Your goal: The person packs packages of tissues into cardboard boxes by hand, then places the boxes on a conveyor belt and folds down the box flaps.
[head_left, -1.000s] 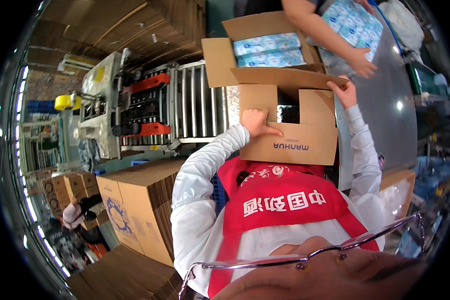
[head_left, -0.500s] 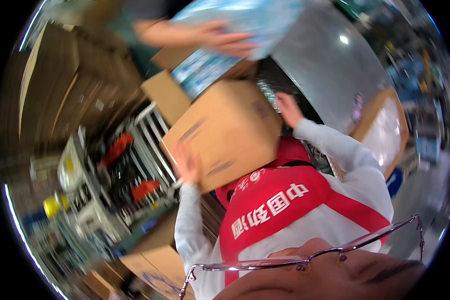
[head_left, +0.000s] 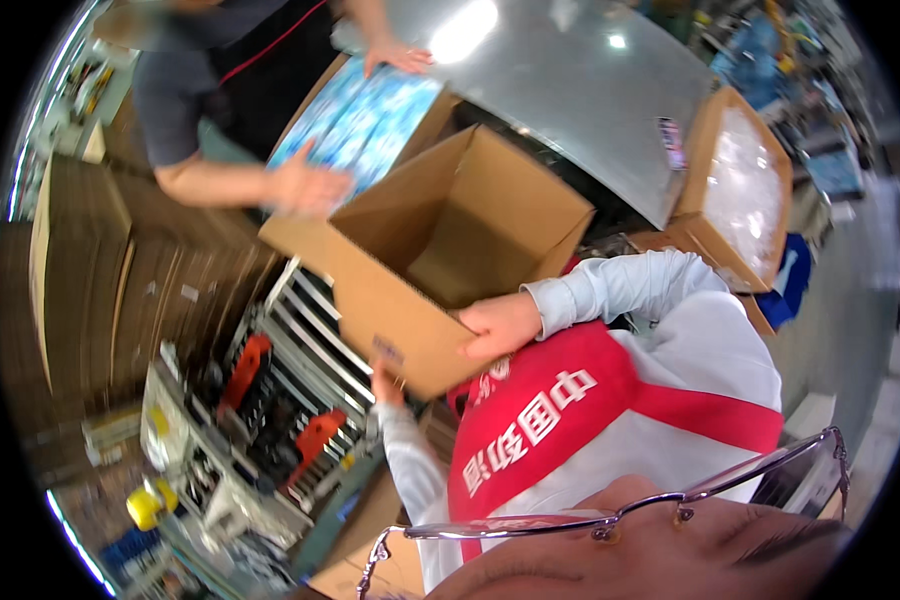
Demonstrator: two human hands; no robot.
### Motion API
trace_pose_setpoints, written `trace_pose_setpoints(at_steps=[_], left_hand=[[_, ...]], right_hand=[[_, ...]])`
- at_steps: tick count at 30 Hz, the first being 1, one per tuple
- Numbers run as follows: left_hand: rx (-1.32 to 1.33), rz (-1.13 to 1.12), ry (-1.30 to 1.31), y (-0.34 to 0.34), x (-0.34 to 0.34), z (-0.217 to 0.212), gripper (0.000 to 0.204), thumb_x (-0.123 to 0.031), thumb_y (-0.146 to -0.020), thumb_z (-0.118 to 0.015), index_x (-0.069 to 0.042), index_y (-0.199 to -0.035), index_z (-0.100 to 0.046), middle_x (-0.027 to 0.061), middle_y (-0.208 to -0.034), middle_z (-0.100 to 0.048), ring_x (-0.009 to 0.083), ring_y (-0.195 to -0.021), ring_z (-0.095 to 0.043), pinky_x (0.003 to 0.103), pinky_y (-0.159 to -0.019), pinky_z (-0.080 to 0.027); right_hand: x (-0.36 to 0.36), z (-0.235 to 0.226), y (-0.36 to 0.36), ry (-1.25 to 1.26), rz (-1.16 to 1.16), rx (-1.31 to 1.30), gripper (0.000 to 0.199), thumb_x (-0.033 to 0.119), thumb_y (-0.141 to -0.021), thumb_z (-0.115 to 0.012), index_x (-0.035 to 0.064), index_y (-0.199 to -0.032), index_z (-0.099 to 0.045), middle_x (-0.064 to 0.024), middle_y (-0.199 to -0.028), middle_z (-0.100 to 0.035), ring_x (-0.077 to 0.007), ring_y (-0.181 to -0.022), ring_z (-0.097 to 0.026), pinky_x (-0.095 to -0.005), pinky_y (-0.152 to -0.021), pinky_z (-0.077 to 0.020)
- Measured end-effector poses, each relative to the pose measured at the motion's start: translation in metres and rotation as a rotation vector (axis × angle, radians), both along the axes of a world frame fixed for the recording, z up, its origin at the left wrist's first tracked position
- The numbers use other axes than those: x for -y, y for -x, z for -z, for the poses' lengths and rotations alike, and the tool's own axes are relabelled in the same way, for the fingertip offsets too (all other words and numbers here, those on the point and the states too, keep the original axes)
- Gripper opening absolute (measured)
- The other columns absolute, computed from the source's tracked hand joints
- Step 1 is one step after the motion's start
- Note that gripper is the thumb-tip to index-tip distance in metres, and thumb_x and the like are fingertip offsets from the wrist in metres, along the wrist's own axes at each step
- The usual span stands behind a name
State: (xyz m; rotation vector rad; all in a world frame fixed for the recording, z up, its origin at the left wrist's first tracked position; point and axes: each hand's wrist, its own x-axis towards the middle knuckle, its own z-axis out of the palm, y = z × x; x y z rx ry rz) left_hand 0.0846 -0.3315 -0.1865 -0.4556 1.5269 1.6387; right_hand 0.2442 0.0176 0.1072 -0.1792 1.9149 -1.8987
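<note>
An open-topped cardboard box is tilted against my front, and bare cardboard shows inside it. My right hand grips its near rim. Low on the box's left outer side, my left hand supports it; its fingers are partly hidden. Beyond it, a co-worker's hands, one blurred at the near side and the other at the far side, rest on blue-and-white packs that fill another carton.
A grey metal table spreads out at the far side. At right stands a carton lined with clear plastic. Stacked flat cardboard is at left, near a roller conveyor with orange-red parts.
The box has tipped so its open top now faces me. My right hand has moved from beyond its right side onto the near rim. The co-worker's packs now sit down in their carton.
</note>
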Motion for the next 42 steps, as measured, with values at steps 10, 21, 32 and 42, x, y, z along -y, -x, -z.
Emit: trace_pose_setpoints(at_steps=[10,21,32,42], left_hand=[[-0.871,0.158,0.443,-0.012,-0.136,-0.088,0.05,-0.027,-0.085,-0.076,0.002,-0.122,-0.058,0.0214,-0.11,-0.069,0.0324,-0.1,-0.068,0.04,-0.089,-0.051],[-0.594,0.328,0.276,0.003,-0.111,-0.104,0.035,-0.013,-0.088,-0.073,0.005,-0.117,-0.063,0.0124,-0.11,-0.069,0.0248,-0.097,-0.068,0.034,-0.085,-0.052],[-0.303,-0.21,0.117,-0.011,-0.198,-0.047,0.047,-0.014,-0.079,-0.084,0.0,-0.119,-0.062,0.009,-0.114,-0.068,0.0214,-0.103,-0.063,0.036,-0.091,-0.05],[-0.991,0.049,1.35,-0.049,-0.296,-0.124,0.099,-0.051,-0.073,-0.083,0.003,-0.143,-0.039,0.0268,-0.141,-0.044,0.0448,-0.141,-0.028,0.055,-0.116,-0.022]], right_hand=[[0.067,0.113,0.044,-0.583,-0.379,-0.018,0.073,0.056,-0.088,-0.061,-0.0033,-0.127,-0.049,-0.0259,-0.107,-0.067,-0.0419,-0.096,-0.066,-0.0483,-0.086,-0.0522],[-0.193,0.167,0.01,-1.587,0.289,0.31,0.131,0.078,-0.069,-0.065,-0.003,-0.155,-0.009,-0.0249,-0.163,-0.006,-0.036,-0.152,0.0,-0.0543,-0.122,-0.006],[-0.315,0.302,-0.018,-0.944,0.672,-0.311,0.084,0.01,-0.078,-0.069,0.0011,-0.15,-0.028,-0.0304,-0.151,-0.027,-0.0478,-0.138,-0.032,-0.0467,-0.115,-0.0314],[-0.669,0.072,0.073,-1.89,0.312,-0.361,0.138,0.037,-0.042,-0.095,0.0183,-0.157,-0.02,-0.0168,-0.156,-0.035,-0.0381,-0.149,-0.022,-0.0604,-0.117,-0.0144]])
